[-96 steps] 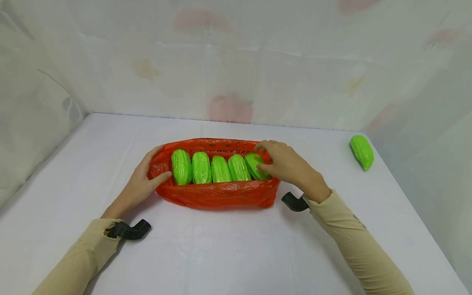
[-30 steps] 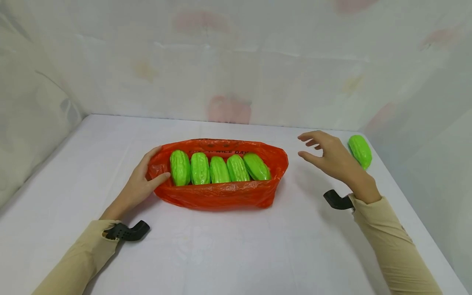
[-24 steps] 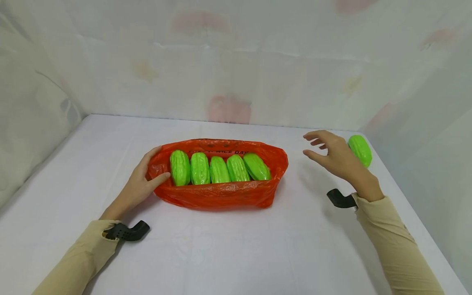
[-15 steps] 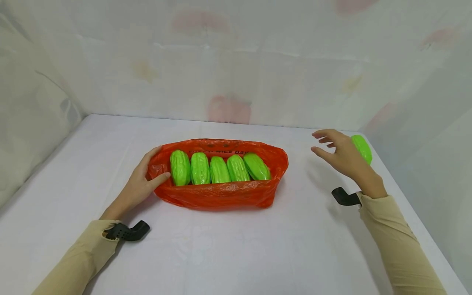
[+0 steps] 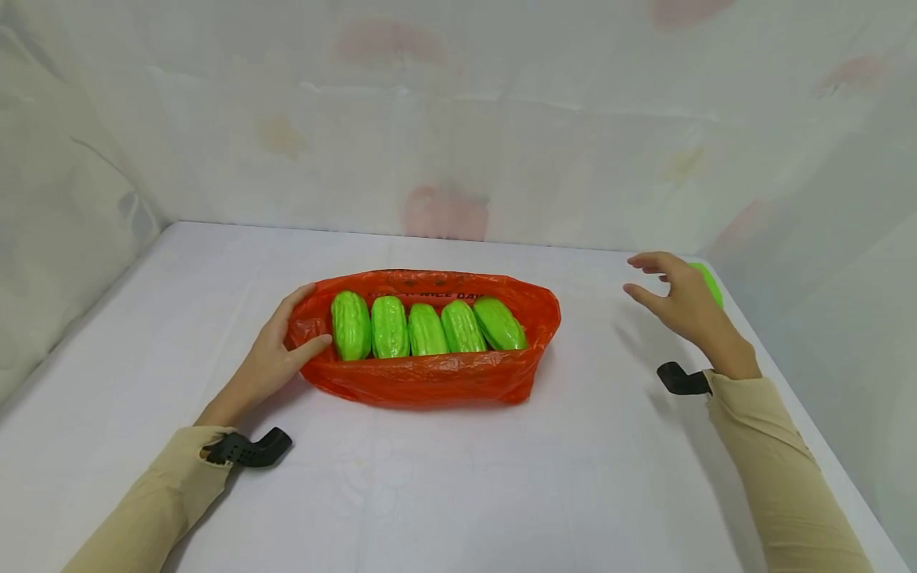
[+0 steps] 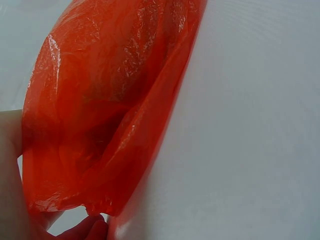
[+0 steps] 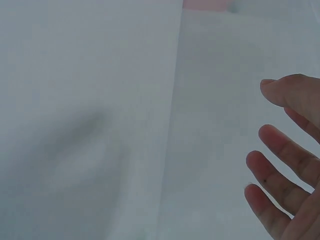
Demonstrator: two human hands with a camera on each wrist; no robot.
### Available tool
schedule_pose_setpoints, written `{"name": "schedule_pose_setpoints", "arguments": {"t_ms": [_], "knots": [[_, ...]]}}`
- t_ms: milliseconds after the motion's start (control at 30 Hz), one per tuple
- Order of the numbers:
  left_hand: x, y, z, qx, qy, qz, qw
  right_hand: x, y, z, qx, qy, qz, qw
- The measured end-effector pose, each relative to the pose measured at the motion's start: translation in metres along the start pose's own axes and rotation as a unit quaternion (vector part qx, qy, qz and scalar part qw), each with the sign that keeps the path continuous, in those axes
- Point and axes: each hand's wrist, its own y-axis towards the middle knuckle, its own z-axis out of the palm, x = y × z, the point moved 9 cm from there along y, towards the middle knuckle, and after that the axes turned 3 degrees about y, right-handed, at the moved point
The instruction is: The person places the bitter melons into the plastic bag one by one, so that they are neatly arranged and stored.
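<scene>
A red plastic bag [image 5: 430, 386] with dark lettering lies wide-mouthed in the middle of the table. Several bright green bitter gourds [image 5: 390, 326] stand side by side in it. At the bag's left end my left hand [image 5: 275, 342] holds the rim, thumb at the mouth and fingers round the outside. The left wrist view shows the bag's crumpled end [image 6: 100, 125] against that hand. My right hand [image 5: 680, 298] is raised above the table at the right, fingers spread and holding nothing. Behind it, another bitter gourd [image 5: 709, 282] is mostly hidden.
A white-covered table [image 5: 444, 493] carries everything. A pale patterned sheet [image 5: 573, 159] rises along its back edge, with more sheeting at both sides. Black curved camera mounts [image 5: 258, 448] sit on both wrists.
My right hand has let go of the rightmost gourd in the bag and moved right, now covering most of the lone gourd. The left hand and bag have hardly moved.
</scene>
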Motion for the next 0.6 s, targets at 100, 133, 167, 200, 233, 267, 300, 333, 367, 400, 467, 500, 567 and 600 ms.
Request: {"name": "schedule_pose_setpoints", "arguments": {"t_ms": [100, 133, 167, 200, 233, 267, 300, 333, 367, 400, 467, 500, 567, 600], "knots": [[0.0, 0.0, 0.0, -0.001, 0.003, 0.001, 1.0, -0.009, -0.002, -0.001, 0.003, -0.004, 0.019, 0.9998], [0.0, 0.0, 0.0, -0.002, 0.005, 0.002, 1.0, -0.011, -0.002, -0.002, 0.002, -0.006, 0.02, 0.9998], [0.0, 0.0, 0.0, -0.002, 0.006, 0.003, 1.0, -0.014, -0.002, -0.003, 0.003, -0.007, 0.026, 0.9996], [0.0, 0.001, 0.0, -0.002, 0.006, 0.003, 1.0, -0.016, -0.003, -0.003, 0.003, -0.007, 0.031, 0.9995], [0.0, 0.001, 0.0, -0.003, 0.007, 0.004, 1.0, -0.019, -0.003, -0.004, 0.003, -0.007, 0.033, 0.9994], [0.0, 0.001, 0.0, -0.003, 0.007, 0.005, 1.0, -0.021, -0.003, -0.005, 0.002, -0.007, 0.035, 0.9994], [0.0, 0.001, 0.0, -0.003, 0.007, 0.006, 1.0, -0.023, -0.003, -0.005, 0.001, -0.008, 0.037, 0.9993], [0.0, 0.001, -0.001, -0.004, 0.007, 0.006, 0.9999, -0.027, -0.003, -0.005, 0.001, -0.011, 0.043, 0.999], [0.0, 0.0, -0.001, -0.004, 0.007, 0.007, 0.9999, -0.03, -0.003, -0.006, 0.002, -0.01, 0.05, 0.9987], [0.0, 0.0, -0.001, -0.005, 0.007, 0.008, 0.9999, -0.034, -0.004, -0.006, 0.002, -0.01, 0.056, 0.9984], [0.0, 0.0, -0.001, -0.006, 0.006, 0.01, 0.9999, -0.04, -0.005, -0.007, 0.003, -0.012, 0.071, 0.9974], [0.0, 0.0, -0.001, -0.006, 0.005, 0.01, 0.9999, -0.043, -0.006, -0.007, 0.003, -0.012, 0.077, 0.9969], [0.0, 0.001, -0.001, -0.005, 0.003, 0.012, 0.9999, -0.048, -0.007, -0.008, 0.001, -0.009, 0.085, 0.9964], [0.0, 0.0, -0.001, -0.005, 0.003, 0.012, 0.9999, -0.051, -0.008, -0.008, 0.001, -0.009, 0.088, 0.996]]}}
